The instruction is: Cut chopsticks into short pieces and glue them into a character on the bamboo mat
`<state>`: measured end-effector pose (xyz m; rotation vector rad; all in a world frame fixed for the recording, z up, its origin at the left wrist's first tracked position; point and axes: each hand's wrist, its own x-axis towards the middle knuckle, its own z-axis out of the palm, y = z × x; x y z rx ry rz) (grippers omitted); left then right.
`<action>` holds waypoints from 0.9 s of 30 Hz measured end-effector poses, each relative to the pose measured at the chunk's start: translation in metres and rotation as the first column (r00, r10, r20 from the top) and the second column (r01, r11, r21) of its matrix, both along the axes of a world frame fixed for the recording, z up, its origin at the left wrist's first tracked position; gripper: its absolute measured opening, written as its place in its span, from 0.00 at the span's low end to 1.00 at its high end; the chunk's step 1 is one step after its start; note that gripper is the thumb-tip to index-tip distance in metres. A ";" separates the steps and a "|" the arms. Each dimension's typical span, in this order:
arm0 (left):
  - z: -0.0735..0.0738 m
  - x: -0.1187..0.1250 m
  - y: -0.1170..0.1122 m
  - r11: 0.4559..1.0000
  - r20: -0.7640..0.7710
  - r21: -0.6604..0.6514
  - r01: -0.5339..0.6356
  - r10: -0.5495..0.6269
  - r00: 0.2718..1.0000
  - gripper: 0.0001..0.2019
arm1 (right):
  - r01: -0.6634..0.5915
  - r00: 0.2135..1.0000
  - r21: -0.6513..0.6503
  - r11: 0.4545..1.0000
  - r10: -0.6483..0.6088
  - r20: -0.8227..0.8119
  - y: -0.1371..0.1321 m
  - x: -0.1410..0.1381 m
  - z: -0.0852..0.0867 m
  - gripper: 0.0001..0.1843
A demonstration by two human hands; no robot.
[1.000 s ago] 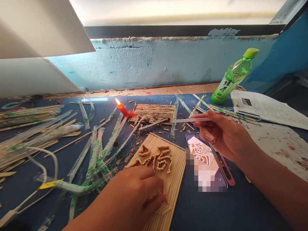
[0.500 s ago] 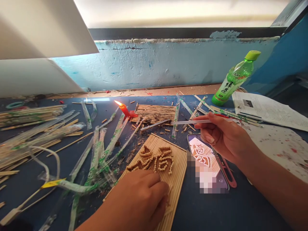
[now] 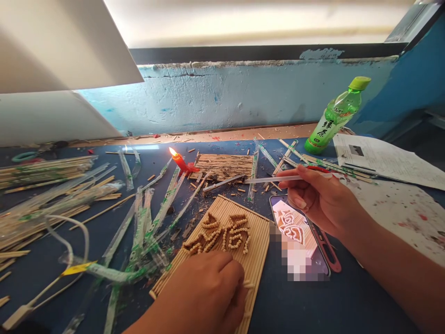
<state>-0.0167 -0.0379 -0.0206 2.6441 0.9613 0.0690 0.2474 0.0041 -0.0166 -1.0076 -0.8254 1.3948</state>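
Note:
My left hand [image 3: 212,292] lies curled over the lower part of a panel of thin wooden sticks [image 3: 259,236]. Its fingertips are hidden, and whatever they pinch does not show. On the panel, raised outlines of small stick pieces [image 3: 238,236] form a character-like pattern. Between the thumb and fingers of my right hand [image 3: 313,197] is a translucent white glue stick [image 3: 267,179]. The stick points left, and its darkened tip is near a silvery blade-like strip [image 3: 224,182]. A phone [image 3: 295,227] below my right hand displays a similar pattern.
A lit red candle [image 3: 180,162] stands beside a small scorched stick mat [image 3: 224,164]. Bundled sticks [image 3: 41,195], plastic wrappers [image 3: 139,227] and a white cable [image 3: 85,232] lie at left. A green tea bottle [image 3: 335,118] and papers [image 3: 389,160] are at right.
The view has shifted slightly. My left hand has moved slightly down and right over the panel. My right hand keeps nearly the same place with the glue stick.

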 end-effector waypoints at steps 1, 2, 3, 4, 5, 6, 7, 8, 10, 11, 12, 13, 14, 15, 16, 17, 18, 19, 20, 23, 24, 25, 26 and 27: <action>0.001 0.000 -0.001 1.000 -0.006 0.009 0.011 -0.011 1.000 0.08 | 0.000 1.000 -0.003 1.000 0.000 0.000 0.000 0.000 0.000 0.15; 0.002 0.000 -0.002 1.000 -0.007 0.013 0.027 -0.027 1.000 0.09 | 0.002 1.000 -0.004 1.000 -0.002 0.003 0.000 0.000 0.000 0.15; 0.002 -0.001 -0.002 0.999 -0.004 0.024 0.031 -0.030 1.000 0.09 | 0.004 1.000 -0.005 1.000 -0.004 0.007 0.000 0.000 0.000 0.15; 0.002 -0.001 -0.001 0.999 0.006 0.024 0.029 -0.029 1.000 0.09 | 0.005 1.000 -0.005 1.000 -0.005 0.012 0.000 0.000 0.000 0.15; 0.003 -0.003 0.000 1.000 0.024 0.012 0.020 -0.020 1.000 0.09 | 0.005 1.000 -0.005 1.000 -0.005 0.016 0.000 0.000 0.000 0.15; 0.003 -0.005 0.002 1.000 0.048 -0.012 0.005 -0.004 0.999 0.08 | 0.004 1.000 -0.005 1.000 -0.004 0.016 0.000 0.000 0.000 0.15; 0.005 -0.008 0.005 0.999 0.077 -0.044 -0.019 0.023 0.997 0.07 | 0.003 1.000 -0.005 1.000 -0.003 0.014 0.000 0.000 0.000 0.15; 0.007 -0.011 0.008 0.996 0.113 -0.089 -0.031 0.041 0.993 0.06 | 0.002 1.000 -0.007 1.000 -0.002 0.010 0.000 0.000 0.000 0.15; 0.013 -0.018 0.016 0.981 0.156 -0.161 -0.106 0.131 0.979 0.06 | -0.003 1.000 -0.012 1.000 0.003 0.004 0.000 0.001 -0.001 0.15; 0.017 -0.021 0.019 0.975 0.172 -0.194 -0.104 0.138 0.975 0.06 | -0.006 1.000 -0.013 1.000 0.006 0.003 0.000 0.001 -0.001 0.15; 0.020 -0.024 0.022 0.968 0.172 -0.227 -0.106 0.147 0.974 0.06 | -0.009 1.000 -0.012 1.000 0.009 0.005 0.000 0.001 -0.002 0.15; 0.023 -0.026 0.025 0.961 0.160 -0.255 -0.108 0.152 0.975 0.06 | -0.013 1.000 -0.009 1.000 0.013 0.007 0.001 0.001 -0.002 0.15; 0.025 -0.027 0.027 0.954 0.143 -0.285 -0.093 0.138 0.980 0.07 | -0.016 1.000 -0.005 1.000 0.016 0.011 0.001 0.002 -0.002 0.15; 0.026 -0.028 0.028 0.949 0.123 -0.305 -0.082 0.124 0.985 0.07 | -0.018 1.000 -0.002 1.000 0.018 0.015 0.001 0.002 -0.002 0.15; 0.026 -0.027 0.028 0.946 0.105 -0.317 -0.065 0.103 0.989 0.07 | -0.019 1.000 0.000 1.000 0.019 0.019 0.001 0.002 -0.002 0.15; 0.026 -0.027 0.028 0.947 0.091 -0.319 -0.044 0.077 0.993 0.08 | -0.020 1.000 0.000 1.000 0.020 0.023 0.001 0.002 -0.002 0.15; 0.025 -0.026 0.028 0.950 0.077 -0.311 -0.026 0.053 0.996 0.08 | -0.018 1.000 -0.001 1.000 0.018 0.026 0.001 0.002 -0.002 0.14; 0.024 -0.026 0.027 0.954 0.066 -0.300 -0.006 0.027 0.997 0.09 | -0.016 0.999 -0.003 1.000 0.016 0.028 0.001 0.002 -0.002 0.14; 0.022 -0.025 0.026 0.959 0.064 -0.284 0.016 0.002 0.998 0.09 | -0.014 0.999 -0.005 1.000 0.014 0.029 0.001 0.001 -0.002 0.14; 0.017 -0.025 0.023 0.973 0.091 -0.225 0.057 -0.037 0.995 0.10 | -0.009 0.999 -0.008 1.000 0.009 0.030 0.000 0.000 -0.001 0.14; 0.015 -0.025 0.022 0.979 0.114 -0.195 0.066 -0.044 0.993 0.11 | -0.008 1.000 -0.009 1.000 0.008 0.029 0.000 0.000 -0.001 0.14; 0.014 -0.025 0.021 0.985 0.137 -0.157 0.070 -0.048 0.989 0.11 | -0.007 1.000 -0.011 1.000 0.007 0.029 0.000 -0.001 -0.001 0.14; 0.012 -0.025 0.020 0.991 0.157 -0.115 0.070 -0.051 0.986 0.11 | -0.006 1.000 -0.013 1.000 0.007 0.030 0.000 -0.001 -0.001 0.14; 0.010 -0.025 0.018 0.995 0.177 -0.074 0.073 -0.059 0.982 0.11 | -0.006 0.999 -0.016 1.000 0.006 0.033 0.000 -0.001 -0.001 0.14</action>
